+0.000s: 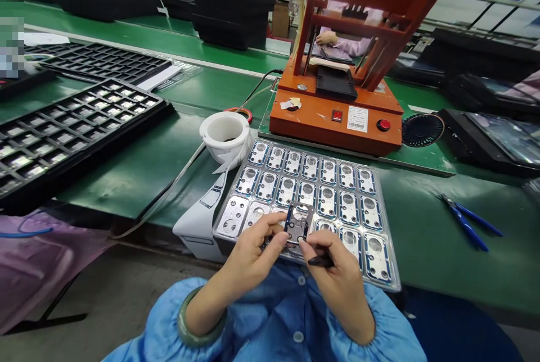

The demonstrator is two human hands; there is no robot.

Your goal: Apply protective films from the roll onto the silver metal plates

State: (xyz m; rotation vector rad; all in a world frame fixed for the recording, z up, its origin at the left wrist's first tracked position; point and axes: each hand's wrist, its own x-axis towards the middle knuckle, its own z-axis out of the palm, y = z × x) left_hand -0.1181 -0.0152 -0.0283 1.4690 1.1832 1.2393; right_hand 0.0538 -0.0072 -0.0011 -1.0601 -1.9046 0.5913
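My left hand [252, 252] pinches the left edge of a small metal plate [298, 221], which has round holes and a dark border. It is held just above a clear plastic tray [390, 255] of similar silver plates, many edged in blue film. My right hand [340, 277] is closed around a slim black tool [320, 261], mostly hidden by the fingers. Its thumb and fingertips meet the lower right corner of the held plate. Left of the tray stands a roll of white backing tape [225, 134], its loose strip [202, 210] hanging over the table edge.
An orange press machine [335, 120] stands behind the tray. Blue-handled pliers [468, 221] lie on the green table at right. A black compartment tray [76, 131] sits at left. Across the bench is a co-worker's hand [327, 39]; black bins [232, 5] stand farther back.
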